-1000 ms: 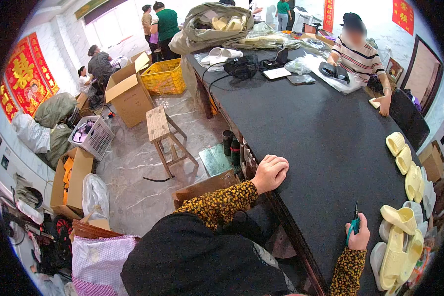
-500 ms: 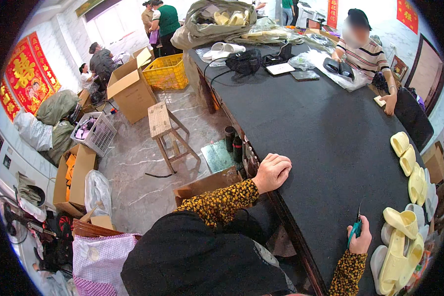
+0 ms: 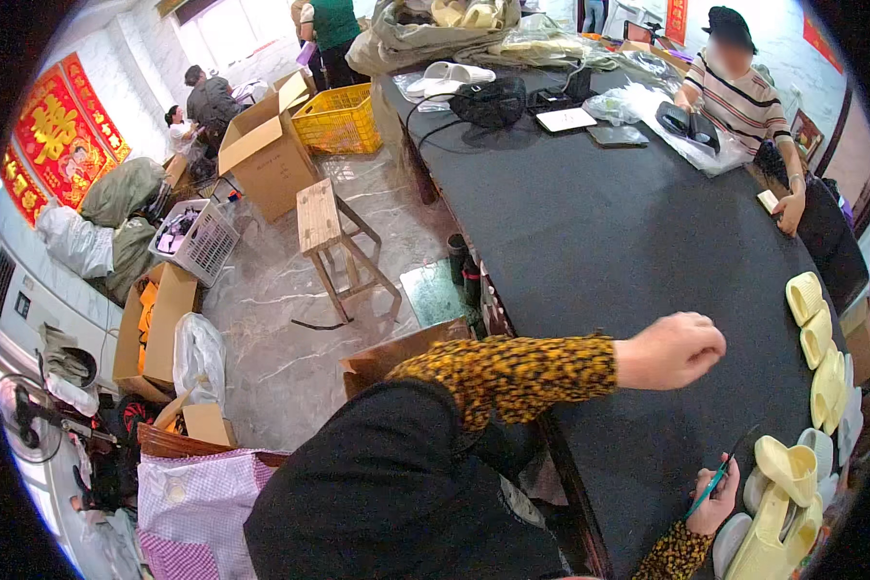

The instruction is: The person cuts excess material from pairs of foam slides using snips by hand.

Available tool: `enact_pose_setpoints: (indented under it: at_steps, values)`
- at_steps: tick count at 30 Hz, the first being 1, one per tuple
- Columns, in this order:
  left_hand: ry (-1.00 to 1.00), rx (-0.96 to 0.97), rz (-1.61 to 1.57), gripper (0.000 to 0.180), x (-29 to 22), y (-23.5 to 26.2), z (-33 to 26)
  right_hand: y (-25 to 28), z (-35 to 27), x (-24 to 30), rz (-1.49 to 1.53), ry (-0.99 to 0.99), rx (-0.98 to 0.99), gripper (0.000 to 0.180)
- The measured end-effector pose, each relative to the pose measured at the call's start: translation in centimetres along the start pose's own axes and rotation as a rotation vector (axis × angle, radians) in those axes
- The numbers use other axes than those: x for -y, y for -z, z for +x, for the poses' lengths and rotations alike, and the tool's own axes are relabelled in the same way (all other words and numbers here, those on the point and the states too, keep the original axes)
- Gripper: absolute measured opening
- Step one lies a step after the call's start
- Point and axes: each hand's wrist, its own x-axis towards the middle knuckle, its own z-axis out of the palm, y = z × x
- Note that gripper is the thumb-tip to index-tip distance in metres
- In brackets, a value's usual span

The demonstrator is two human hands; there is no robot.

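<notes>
My left hand is held over the black table, its fingers curled closed. What lies inside them, if anything, is hidden. My right hand grips small scissors with teal handles, the dark pointed blades aimed away from me toward the slippers. Right beside that hand lies a pile of pale yellow slippers and whitish-grey ones. Farther up the table's right edge runs a row of more yellow slippers, partly over pale grey ones.
The black table stretches away from me. Across it sits a person with dark slippers on plastic. White slippers, a black bag and a large sack occupy the far end. A wooden stool and cartons stand left.
My left hand has moved from the table's near edge rightward over the tabletop, closer to the right hand. The scissors stay in my right hand, which has shifted slightly toward me. The view has tilted a little.
</notes>
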Motion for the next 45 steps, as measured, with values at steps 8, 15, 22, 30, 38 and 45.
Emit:
enact_pose_setpoints:
  at_steps: [8,15,22,30,38,45]
  values:
    - [0.016,0.258,0.017,0.012,7.2,-8.6,6.9,-0.9,1.1,7.8,0.386,-0.321,-0.142,0.042]
    - [-0.015,0.336,0.154,0.017,14.4,-18.3,13.2,-0.3,0.8,6.8,0.675,-0.333,-0.208,0.041]
    - [-0.158,0.542,0.405,0.030,17.0,-28.5,18.0,0.3,0.5,7.2,0.692,-0.363,-0.196,0.045]
    - [-0.206,0.511,0.660,0.054,28.8,-35.5,23.4,-0.6,1.1,6.9,0.586,-0.164,-0.281,0.042]
    - [-0.040,0.540,0.883,0.053,27.0,-36.7,22.3,-0.6,1.0,6.8,0.642,-0.211,-0.232,0.050]
    - [-0.139,0.527,0.860,0.036,25.7,-34.2,21.9,0.2,0.9,7.0,0.762,-0.255,-0.151,0.044]
